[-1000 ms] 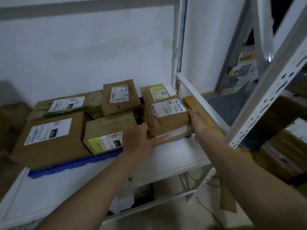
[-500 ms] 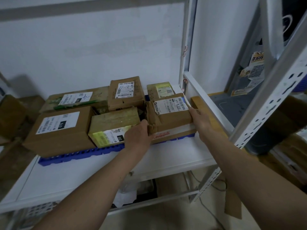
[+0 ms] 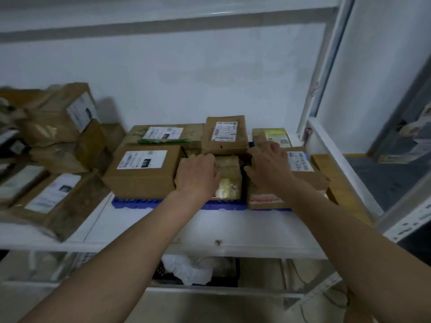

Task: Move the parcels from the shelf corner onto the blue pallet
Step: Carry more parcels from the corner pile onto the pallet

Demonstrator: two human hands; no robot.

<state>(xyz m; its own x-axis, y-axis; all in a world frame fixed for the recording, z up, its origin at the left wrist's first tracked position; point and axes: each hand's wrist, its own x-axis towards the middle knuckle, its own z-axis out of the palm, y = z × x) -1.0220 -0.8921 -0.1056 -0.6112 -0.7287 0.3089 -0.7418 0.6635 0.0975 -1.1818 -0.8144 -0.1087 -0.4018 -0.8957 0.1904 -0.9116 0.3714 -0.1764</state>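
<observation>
Both hands lie flat, fingers spread: left hand [image 3: 197, 174] on the centre parcel [image 3: 229, 177], right hand [image 3: 268, 166] on the right-hand parcel [image 3: 300, 169], both parcels already on the blue pallet [image 3: 140, 202].

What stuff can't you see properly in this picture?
- Head view: the left hand covers the top of the small yellowish parcel.
- The right hand hides part of the front right parcel; its grip is unclear.
- Most of the blue pallet lies under parcels.
- Label print is too blurred to read.
- Parcels at the left edge are cut off.
</observation>
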